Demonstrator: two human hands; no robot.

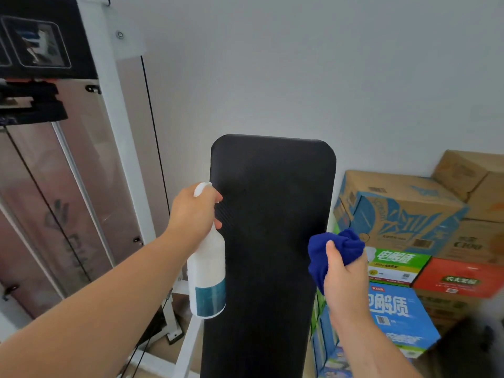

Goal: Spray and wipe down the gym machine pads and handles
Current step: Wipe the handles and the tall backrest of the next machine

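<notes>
From the head view, a long black pad (272,241) with rounded top corners stands in the middle of the frame, running from the bottom edge up towards a plain pale wall (300,64).

The left hand (195,211) reaches in from the lower left and grips the top of a white spray bottle (208,274), with the fingers curled round its neck and head. The bottle hangs roughly upright, its teal-banded base lowest, and it overlaps the pad's left edge. The hand hides the nozzle, so I cannot tell just where it points.

The right hand (345,276) comes up from the lower right and clutches a bunched blue cloth (338,246), thumb pressed on top of the wad. The cloth sits at the pad's right edge, about halfway up. Whether it touches the pad I cannot tell. The two hands are well apart, one on each side of the pad.

To the left stands the machine's white frame (120,126), with a thin black cable (155,126) running down beside it and a tinted translucent panel (81,173) behind. A black console (41,42) sits in the top left corner.

To the right, cardboard boxes (395,205) are stacked against the wall, some plain brown and some printed in blue, green or red.
</notes>
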